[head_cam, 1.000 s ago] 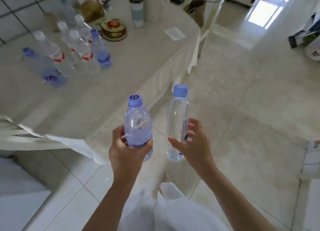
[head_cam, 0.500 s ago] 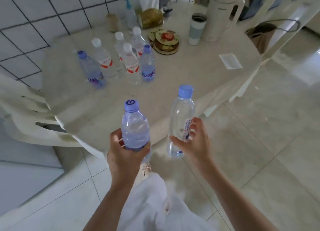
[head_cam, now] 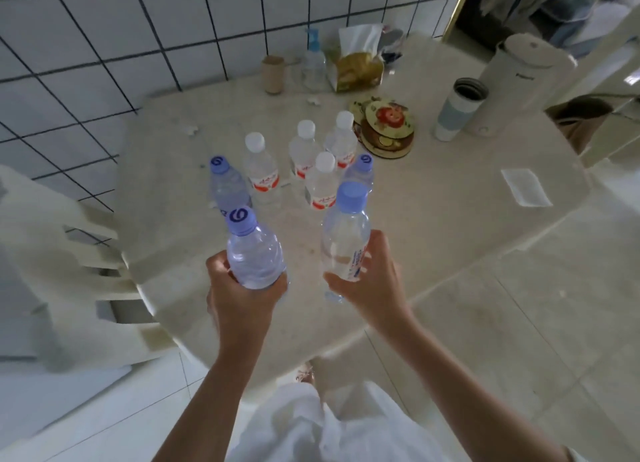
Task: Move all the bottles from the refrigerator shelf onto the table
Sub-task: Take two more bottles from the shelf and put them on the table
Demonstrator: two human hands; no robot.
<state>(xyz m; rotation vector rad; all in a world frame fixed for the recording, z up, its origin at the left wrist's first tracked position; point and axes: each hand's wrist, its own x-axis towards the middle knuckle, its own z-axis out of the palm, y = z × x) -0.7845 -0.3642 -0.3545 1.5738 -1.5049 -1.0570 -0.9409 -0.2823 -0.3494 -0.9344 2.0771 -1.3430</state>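
My left hand grips a short, wide water bottle with a purple cap, held upright over the near part of the beige table. A taller, slimmer bottle with a light blue cap is upright in my right hand, just right of the first. Beyond them several water bottles stand grouped on the table: white-capped ones with red labels and two purple-capped ones. The refrigerator is out of view.
A white chair stands at the table's left edge. Far on the table are a decorated round tin, a tumbler, a white kettle, a tissue box, a pump bottle and a paper slip. Tiled wall behind.
I have come closer to the table and now face it. Both held bottles went from over the floor to above the table's near part, still gripped.
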